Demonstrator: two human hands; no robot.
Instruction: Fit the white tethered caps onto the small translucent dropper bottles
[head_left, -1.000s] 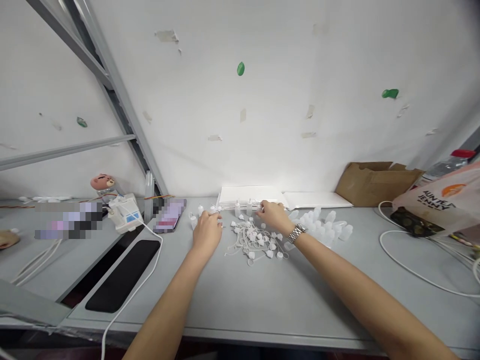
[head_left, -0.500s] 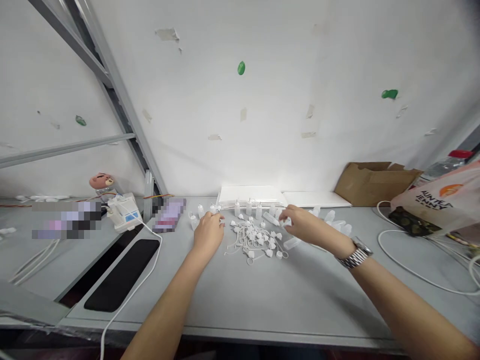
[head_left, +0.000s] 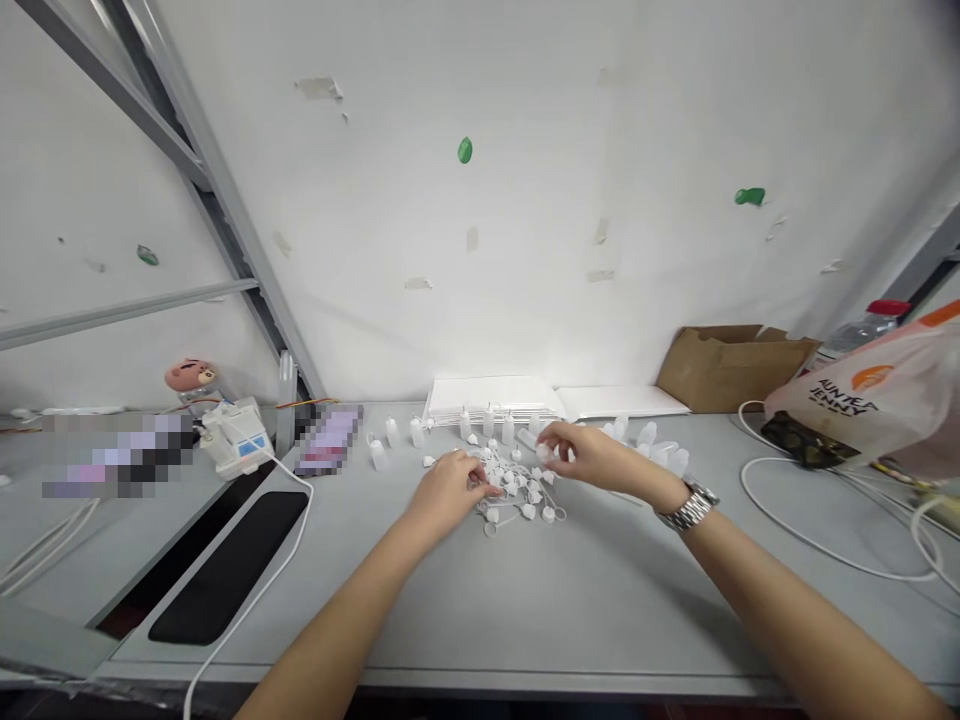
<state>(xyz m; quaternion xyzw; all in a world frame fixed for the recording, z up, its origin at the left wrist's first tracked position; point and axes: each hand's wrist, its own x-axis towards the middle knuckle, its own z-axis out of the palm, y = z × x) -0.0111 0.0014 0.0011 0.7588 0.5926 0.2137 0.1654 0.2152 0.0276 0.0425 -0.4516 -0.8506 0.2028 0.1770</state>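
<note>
A pile of small white caps with looped strap rings (head_left: pixel 512 484) lies in the middle of the desk. My left hand (head_left: pixel 448 492) is at the pile's left edge, thumb and fingers apart and reaching in among the caps. My right hand (head_left: pixel 581 452) is closed around a small translucent plastic bottle (head_left: pixel 545 453), just right of the pile; the fingers hide much of it. Another translucent bottle (head_left: pixel 526 440) lies behind it. Capped bottles stand at the back left, among them one bottle (head_left: pixel 391 432) and a tilted one (head_left: pixel 378 456).
Several loose bottles (head_left: pixel 664 453) lie right of my right hand. White sheets (head_left: pixel 495 392) are stacked against the wall, beside a cardboard box (head_left: pixel 735 365). A plastic bag (head_left: pixel 877 390) and white cables (head_left: pixel 810 540) occupy the right side. A black phone-like slab (head_left: pixel 229 567) lies at left.
My left hand has moved from the standing bottles at the back left to the cap pile. The bottle lying below my right hand is gone from the desk; that hand now holds a bottle.
</note>
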